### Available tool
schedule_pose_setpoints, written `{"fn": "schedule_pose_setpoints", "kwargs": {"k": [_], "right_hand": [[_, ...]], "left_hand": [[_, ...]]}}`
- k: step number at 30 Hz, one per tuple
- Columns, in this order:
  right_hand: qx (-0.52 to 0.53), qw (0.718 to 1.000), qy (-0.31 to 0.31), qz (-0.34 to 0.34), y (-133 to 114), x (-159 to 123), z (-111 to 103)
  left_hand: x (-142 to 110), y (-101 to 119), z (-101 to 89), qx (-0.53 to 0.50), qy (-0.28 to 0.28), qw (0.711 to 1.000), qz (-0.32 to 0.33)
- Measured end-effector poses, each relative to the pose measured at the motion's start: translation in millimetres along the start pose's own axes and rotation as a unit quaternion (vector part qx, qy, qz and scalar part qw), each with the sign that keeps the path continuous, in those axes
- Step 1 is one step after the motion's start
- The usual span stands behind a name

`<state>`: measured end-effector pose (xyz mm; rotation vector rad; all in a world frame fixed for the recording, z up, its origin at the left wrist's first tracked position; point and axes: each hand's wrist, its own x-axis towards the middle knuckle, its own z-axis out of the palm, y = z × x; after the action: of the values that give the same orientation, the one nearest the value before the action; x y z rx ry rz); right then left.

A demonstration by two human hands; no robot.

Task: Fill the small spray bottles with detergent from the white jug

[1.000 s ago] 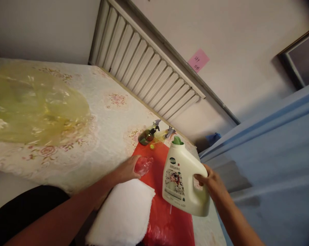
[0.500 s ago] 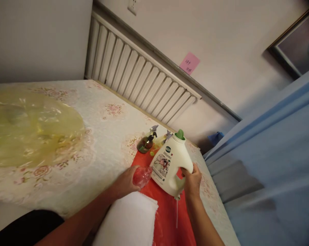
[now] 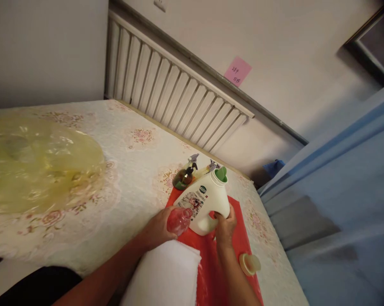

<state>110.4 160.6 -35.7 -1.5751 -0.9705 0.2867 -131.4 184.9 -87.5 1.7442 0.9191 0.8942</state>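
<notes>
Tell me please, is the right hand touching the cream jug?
Touching. The head view shows the right hand closed around the handle of the cream jug, with fingertips visible in the handle opening.

one jug (image 3: 207, 202), one clear bottle (image 3: 178, 221), one dark pump bottle (image 3: 181, 179), one cap (image 3: 249, 264), one pink note (image 3: 237, 71), one radiator (image 3: 172, 80).

Your clear bottle (image 3: 179, 222) covers part of the cream jug (image 3: 207, 204), whose label print is too small to read. The jug hides much of the sprayer (image 3: 213, 165) behind it. The left edge cuts off your yellow bag (image 3: 41, 165), the bottom edge your white cloth (image 3: 164, 276), the right edge the picture frame (image 3: 357, 40).
</notes>
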Motion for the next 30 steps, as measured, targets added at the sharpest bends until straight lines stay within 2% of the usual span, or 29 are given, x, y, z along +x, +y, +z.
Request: {"fn": "schedule_pose_setpoints", "kwargs": {"k": [4,8,13,17,20,25,30], "right_hand": [[-0.004,0.999,-0.048,-0.004,-5.8,-2.6,-10.7],[0.003,0.993,-0.117,-0.019,-4.7,-8.6,-36.2],[-0.133,0.99,-0.026,0.043,23.2,-7.7,-82.4],[-0.225,0.971,-0.025,0.078,47.4,-9.4,-104.3],[-0.295,0.948,-0.037,0.112,57.3,-14.7,-106.6],[-0.378,0.91,-0.065,0.154,61.9,-19.5,-98.7],[-0.383,0.906,-0.084,0.159,65.1,-15.2,-97.9]], "left_hand": [[0.5,0.2,0.9,0.008,0.011,1.0,0.007],[0.5,6.1,-0.2,0.008,0.016,1.0,0.015],[0.5,12.5,-2.1,0.01,0.012,1.0,0.007],[0.5,15.5,-3.4,0.01,0.013,1.0,0.002],[0.2,16.6,-4.7,-0.001,0.01,1.0,0.007],[-2.4,23.3,-6.7,-0.014,0.021,1.0,0.007],[-5.2,35.8,-8.2,-0.06,-0.002,0.998,-0.017]]}}
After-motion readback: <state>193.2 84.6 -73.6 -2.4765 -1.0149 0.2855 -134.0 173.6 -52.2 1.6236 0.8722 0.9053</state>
